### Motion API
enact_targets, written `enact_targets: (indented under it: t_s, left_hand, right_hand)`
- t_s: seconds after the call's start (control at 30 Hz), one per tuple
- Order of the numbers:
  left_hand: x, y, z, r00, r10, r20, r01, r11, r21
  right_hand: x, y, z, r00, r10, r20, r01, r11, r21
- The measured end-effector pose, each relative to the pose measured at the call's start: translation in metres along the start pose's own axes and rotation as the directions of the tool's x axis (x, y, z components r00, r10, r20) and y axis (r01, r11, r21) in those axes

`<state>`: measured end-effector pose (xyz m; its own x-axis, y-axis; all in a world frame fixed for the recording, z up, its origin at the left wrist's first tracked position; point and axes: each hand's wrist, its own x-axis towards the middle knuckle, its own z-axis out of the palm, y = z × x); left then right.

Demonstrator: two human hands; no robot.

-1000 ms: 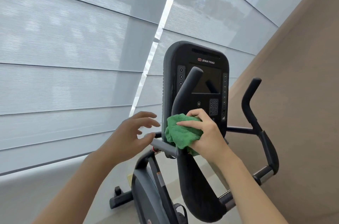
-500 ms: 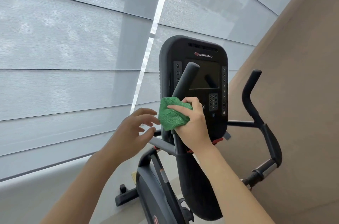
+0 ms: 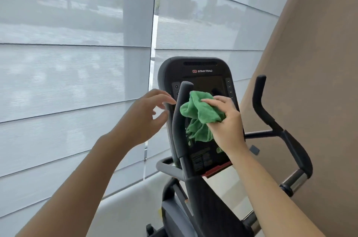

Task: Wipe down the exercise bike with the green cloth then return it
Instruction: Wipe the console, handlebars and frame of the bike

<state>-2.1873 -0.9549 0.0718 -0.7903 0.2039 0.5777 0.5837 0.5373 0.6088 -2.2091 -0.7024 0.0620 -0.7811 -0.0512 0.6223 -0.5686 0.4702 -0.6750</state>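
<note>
While the right hand (image 3: 226, 120) reaches forward with its forearm running up from the lower right, its fingers are curled round the green cloth (image 3: 201, 114), bunching it against the face of the console (image 3: 201, 73) on the exercise bike (image 3: 195, 198). The cloth sits just right of the upright left handlebar (image 3: 180, 120), part of it hanging loose below the fingers. The left hand (image 3: 143, 118) is raised beside the console's left edge, fingers spread and relaxed, holding nothing; fingertips near the console edge, contact cannot be told. The cloth lies between the two hands, gripped by the right only. The right handlebar (image 3: 271, 120) stands well apart. Grey window blinds (image 3: 67, 62) behind; tan wall (image 3: 319, 62) at right.
</note>
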Motion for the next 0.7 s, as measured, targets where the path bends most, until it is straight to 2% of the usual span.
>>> enact_targets:
  t_s: [0.07, 0.13, 0.27, 0.4, 0.43, 0.5, 0.57, 0.63, 0.7]
  left_hand:
    - [0.015, 0.006, -0.006, 0.999, 0.034, 0.001, -0.034, 0.997, 0.067]
    - [0.028, 0.01, -0.009, 0.998, 0.059, 0.013, -0.06, 0.987, 0.149]
    - [0.047, 0.016, -0.009, 0.991, 0.094, 0.091, -0.118, 0.942, 0.314]
    - [0.061, 0.016, -0.01, 0.976, 0.099, 0.196, -0.175, 0.892, 0.416]
    - [0.063, 0.014, -0.012, 0.976, 0.098, 0.196, -0.176, 0.883, 0.435]
    - [0.069, 0.012, -0.016, 0.978, 0.099, 0.183, -0.175, 0.867, 0.467]
    - [0.074, 0.01, -0.019, 0.979, 0.104, 0.176, -0.177, 0.862, 0.476]
    - [0.079, 0.009, -0.018, 0.977, 0.106, 0.183, -0.182, 0.863, 0.47]
    - [0.082, 0.009, -0.014, 0.973, 0.108, 0.202, -0.192, 0.865, 0.464]
  right_hand:
    - [0.018, -0.006, 0.001, 0.992, 0.034, -0.121, -0.029, 0.999, 0.043]
    - [0.031, -0.01, 0.01, 0.986, 0.084, -0.142, -0.069, 0.991, 0.11]
    - [0.037, -0.017, 0.044, 0.983, 0.146, 0.112, -0.17, 0.956, 0.241]
    - [0.057, -0.02, 0.049, 0.936, 0.274, 0.221, -0.352, 0.739, 0.575]
    - [0.063, -0.019, 0.047, 0.925, 0.287, 0.25, -0.38, 0.718, 0.583]
    - [0.069, -0.016, 0.052, 0.924, 0.3, 0.235, -0.381, 0.747, 0.544]
    - [0.067, -0.012, 0.065, 0.96, 0.263, 0.097, -0.279, 0.855, 0.438]
    - [0.059, -0.006, 0.075, 0.989, 0.139, -0.039, -0.12, 0.94, 0.318]
    - [0.049, 0.001, 0.08, 0.994, 0.087, -0.062, -0.066, 0.959, 0.274]
